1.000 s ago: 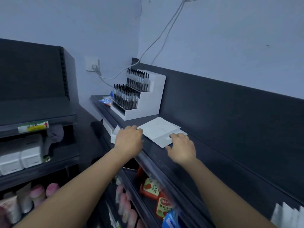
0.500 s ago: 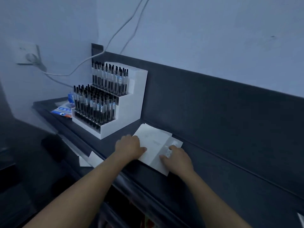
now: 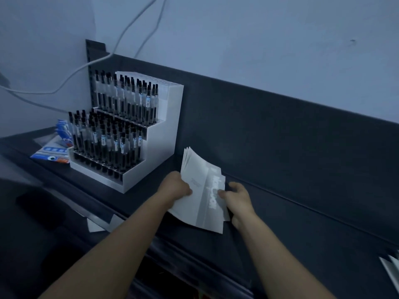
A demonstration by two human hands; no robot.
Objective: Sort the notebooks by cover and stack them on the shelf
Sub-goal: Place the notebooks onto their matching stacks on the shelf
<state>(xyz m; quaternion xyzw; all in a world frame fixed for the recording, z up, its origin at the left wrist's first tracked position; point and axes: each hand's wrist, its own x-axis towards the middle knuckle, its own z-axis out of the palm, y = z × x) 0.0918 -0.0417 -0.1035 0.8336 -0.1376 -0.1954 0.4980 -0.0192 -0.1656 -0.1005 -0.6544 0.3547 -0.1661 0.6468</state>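
Observation:
A small stack of thin white notebooks (image 3: 201, 190) is tilted up off the dark top shelf (image 3: 280, 223), its far edge raised and the covers fanned. My left hand (image 3: 176, 187) grips the stack's left edge. My right hand (image 3: 236, 200) holds its right side, thumb on the grey cover with pale lettering and fingers curled behind. More white notebooks (image 3: 391, 269) peek in at the far right edge of the shelf.
A white stepped display (image 3: 151, 147) full of black pens stands on the shelf just left of the stack. Blue packets (image 3: 55, 151) lie beyond it. A dark back panel (image 3: 291, 137) runs behind the shelf; white cables (image 3: 121, 39) hang on the wall.
The notebooks lay flat on the shelf under both hands; now both hands have lifted and tilted the stack upright. The view has swung right and closer to the shelf.

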